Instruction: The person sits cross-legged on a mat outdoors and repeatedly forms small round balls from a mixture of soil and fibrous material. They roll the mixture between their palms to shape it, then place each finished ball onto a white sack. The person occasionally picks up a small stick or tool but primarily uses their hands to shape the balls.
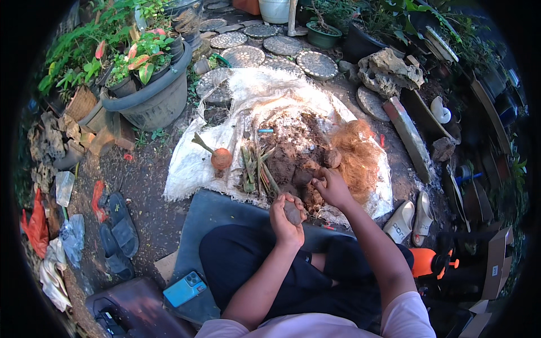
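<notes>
Seated on a grey mat [214, 211], the person works over a white sack [194, 163] spread on the ground. The left hand [286, 217] is curled tight around a dark soil ball [293, 213], held just above the lap at the sack's near edge. The right hand [332, 188] reaches into the soil heap [293, 152], fingers closed on a small clump. Risk here, I'd say: squeeze that ball too hard and it may crumble, or bits could drop onto the mat. The ball looks dark brown, rough and lumpy, mostly hidden by the fingers. Beside the heap lie orange coconut fibre [358, 158], green stalks [253, 166] and an orange bulb [221, 158].
</notes>
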Available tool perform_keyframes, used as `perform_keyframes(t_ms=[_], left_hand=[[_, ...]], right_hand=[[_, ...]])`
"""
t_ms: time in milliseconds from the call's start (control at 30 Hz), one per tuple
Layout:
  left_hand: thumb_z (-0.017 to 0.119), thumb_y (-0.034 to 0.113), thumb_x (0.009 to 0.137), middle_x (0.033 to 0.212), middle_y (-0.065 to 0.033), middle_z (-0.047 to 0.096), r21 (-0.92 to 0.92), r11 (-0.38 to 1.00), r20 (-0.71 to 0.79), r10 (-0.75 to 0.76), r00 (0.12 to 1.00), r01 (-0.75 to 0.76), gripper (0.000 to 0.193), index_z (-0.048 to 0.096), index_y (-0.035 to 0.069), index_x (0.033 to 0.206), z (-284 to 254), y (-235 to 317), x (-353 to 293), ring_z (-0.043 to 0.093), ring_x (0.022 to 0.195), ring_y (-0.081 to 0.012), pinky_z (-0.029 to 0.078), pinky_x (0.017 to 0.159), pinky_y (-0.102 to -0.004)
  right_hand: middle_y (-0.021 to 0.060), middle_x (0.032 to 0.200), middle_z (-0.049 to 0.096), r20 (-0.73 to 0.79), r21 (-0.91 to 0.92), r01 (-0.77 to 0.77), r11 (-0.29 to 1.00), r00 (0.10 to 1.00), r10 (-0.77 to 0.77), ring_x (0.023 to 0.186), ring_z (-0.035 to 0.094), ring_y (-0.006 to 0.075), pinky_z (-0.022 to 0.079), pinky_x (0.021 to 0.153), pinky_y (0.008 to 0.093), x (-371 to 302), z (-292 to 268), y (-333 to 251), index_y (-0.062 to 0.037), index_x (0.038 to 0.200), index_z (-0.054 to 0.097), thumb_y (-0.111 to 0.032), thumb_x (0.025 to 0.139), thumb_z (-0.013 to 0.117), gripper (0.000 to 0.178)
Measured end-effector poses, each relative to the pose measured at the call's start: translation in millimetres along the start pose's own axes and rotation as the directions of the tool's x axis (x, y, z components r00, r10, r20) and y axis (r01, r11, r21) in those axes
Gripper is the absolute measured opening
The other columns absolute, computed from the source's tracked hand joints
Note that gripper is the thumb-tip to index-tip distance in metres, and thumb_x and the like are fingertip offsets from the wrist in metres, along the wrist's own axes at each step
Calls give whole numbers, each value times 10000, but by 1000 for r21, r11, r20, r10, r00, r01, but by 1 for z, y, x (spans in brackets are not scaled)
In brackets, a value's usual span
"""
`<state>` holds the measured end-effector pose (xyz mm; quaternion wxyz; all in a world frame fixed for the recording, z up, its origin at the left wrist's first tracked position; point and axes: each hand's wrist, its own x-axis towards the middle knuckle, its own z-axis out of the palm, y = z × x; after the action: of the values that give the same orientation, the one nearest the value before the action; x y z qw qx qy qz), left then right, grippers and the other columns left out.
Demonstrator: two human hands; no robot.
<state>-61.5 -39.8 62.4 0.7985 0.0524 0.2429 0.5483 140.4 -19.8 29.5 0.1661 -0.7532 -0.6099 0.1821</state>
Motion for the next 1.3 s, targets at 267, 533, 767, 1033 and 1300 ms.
perform_keyframes(t_ms=[267, 533, 767, 1033, 1300], left_hand=[[538, 288, 975, 829, -71, 584, -2, 995, -4, -100, 995, 100, 206, 534, 100, 891, 4, 4, 3, 584, 768, -171, 494, 691, -300], [552, 205, 1031, 1057, -50, 624, 265, 964, -184, 52, 981, -1, 166, 609, 60, 1089, 6, -9, 11, 595, 963, -124, 448, 915, -290], [557, 135, 1021, 1088, -70, 631, 199, 980, -134, -5, 991, 32, 155, 599, 45, 1140, 4, -26, 4, 621, 1002, -162, 505, 886, -307], [575, 161, 1014, 926, -49, 602, 260, 966, -174, 30, 984, 17, 98, 581, 78, 1065, -11, -41, 18, 615, 820, -164, 525, 729, -309], [628, 138, 998, 960, -38, 628, 438, 899, -127, 29, 991, 30, 178, 619, 15, 1127, -12, -47, 17, 589, 800, -99, 486, 705, -232]], right_hand=[[89, 1221, 650, -83, -259, -90, 962, 994, 71, 1190, 554, 344, 425, 1020, 508, 57, 33, -12, -141, 1215, 660, -297, 931, 609, 328], [88, 1171, 687, -119, -143, -103, 984, 989, 87, 1140, 592, 334, 443, 983, 483, 53, 22, 17, -123, 1133, 684, -284, 930, 620, 267], [55, 1471, 540, -80, -179, -100, 979, 993, 86, 1398, 419, 325, 265, 1146, 579, 48, 57, 20, -148, 1437, 526, -414, 942, 593, 566], [7, 1319, 641, -220, 160, -295, 942, 920, 325, 1287, 500, 280, 325, 1073, 545, 50, 66, 22, -160, 1137, 737, -375, 926, 647, 314], [107, 1022, 707, -117, 808, -103, 581, 937, 329, 837, 663, 192, 528, 784, 339, -4, 7, 14, -37, 1132, 615, -319, 1065, 507, 309]])
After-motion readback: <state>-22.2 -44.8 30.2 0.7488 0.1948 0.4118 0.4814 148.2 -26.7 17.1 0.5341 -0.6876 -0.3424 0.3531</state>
